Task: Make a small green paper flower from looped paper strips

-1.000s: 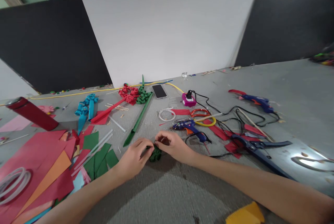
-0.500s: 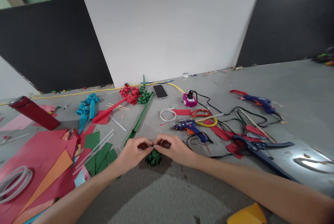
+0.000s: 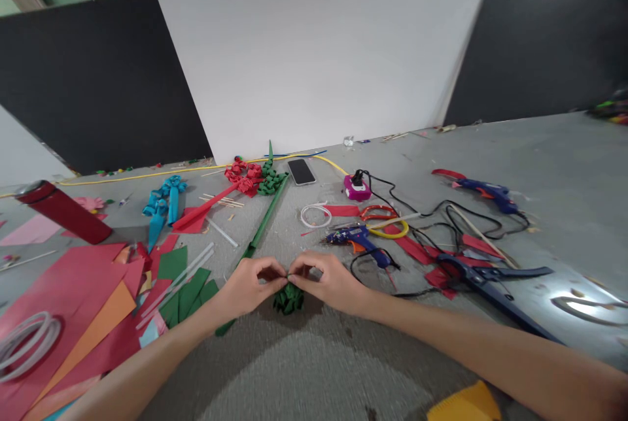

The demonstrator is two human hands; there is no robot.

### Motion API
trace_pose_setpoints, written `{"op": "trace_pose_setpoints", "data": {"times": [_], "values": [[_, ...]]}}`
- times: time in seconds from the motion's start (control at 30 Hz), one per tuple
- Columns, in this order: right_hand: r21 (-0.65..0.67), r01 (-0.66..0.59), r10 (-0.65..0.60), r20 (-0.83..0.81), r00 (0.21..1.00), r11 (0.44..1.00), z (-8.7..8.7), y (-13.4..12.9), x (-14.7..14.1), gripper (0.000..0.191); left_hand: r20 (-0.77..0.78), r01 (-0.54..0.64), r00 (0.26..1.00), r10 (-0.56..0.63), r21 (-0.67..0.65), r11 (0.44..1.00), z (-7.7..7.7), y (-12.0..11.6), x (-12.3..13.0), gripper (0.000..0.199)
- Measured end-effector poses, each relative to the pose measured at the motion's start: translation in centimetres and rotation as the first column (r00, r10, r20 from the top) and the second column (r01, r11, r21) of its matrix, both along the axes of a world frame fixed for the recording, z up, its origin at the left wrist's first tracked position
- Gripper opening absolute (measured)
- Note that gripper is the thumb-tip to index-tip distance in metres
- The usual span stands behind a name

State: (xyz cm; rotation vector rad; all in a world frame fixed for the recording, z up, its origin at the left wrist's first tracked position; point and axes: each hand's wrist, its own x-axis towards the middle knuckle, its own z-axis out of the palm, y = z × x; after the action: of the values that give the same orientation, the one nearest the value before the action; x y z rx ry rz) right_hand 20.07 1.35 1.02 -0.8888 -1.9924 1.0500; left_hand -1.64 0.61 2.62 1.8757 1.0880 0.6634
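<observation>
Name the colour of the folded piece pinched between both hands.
The folded piece is dark green, seen best in the head view.

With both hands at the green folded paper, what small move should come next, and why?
Probably a gentle press of the fingertips together, to firm up the pinched top of the green folded paper. The left hand and right hand both pinch there, fingertips nearly meeting, while the nearer glue gun lies on the floor, unheld.
</observation>
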Motion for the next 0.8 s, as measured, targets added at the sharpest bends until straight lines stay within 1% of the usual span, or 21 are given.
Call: {"op": "trace_pose_setpoints", "data": {"times": [0.2, 0.5, 0.8], "values": [[0.024, 0.008, -0.008, 0.011, 1.000, 1.000, 0.04, -0.03, 0.03, 0.012, 0.012, 0.015, 1.000, -0.016, 0.029, 0.999, 0.03, -0.07, -0.07, 0.016], [-0.003, -0.030, 0.030, -0.001, 1.000, 1.000, 0.63, 0.17, 0.08, 0.010, -0.007, 0.011, 1.000, -0.011, 0.037, 0.999, 0.14, -0.22, -0.09, 0.017], [0.114, 0.008, -0.009, 0.009, 1.000, 0.993, 0.77, -0.15, 0.05, 0.009, -0.020, 0.015, 1.000, -0.014, 0.074, 0.997, 0.74, -0.45, 0.00, 0.014]]}}
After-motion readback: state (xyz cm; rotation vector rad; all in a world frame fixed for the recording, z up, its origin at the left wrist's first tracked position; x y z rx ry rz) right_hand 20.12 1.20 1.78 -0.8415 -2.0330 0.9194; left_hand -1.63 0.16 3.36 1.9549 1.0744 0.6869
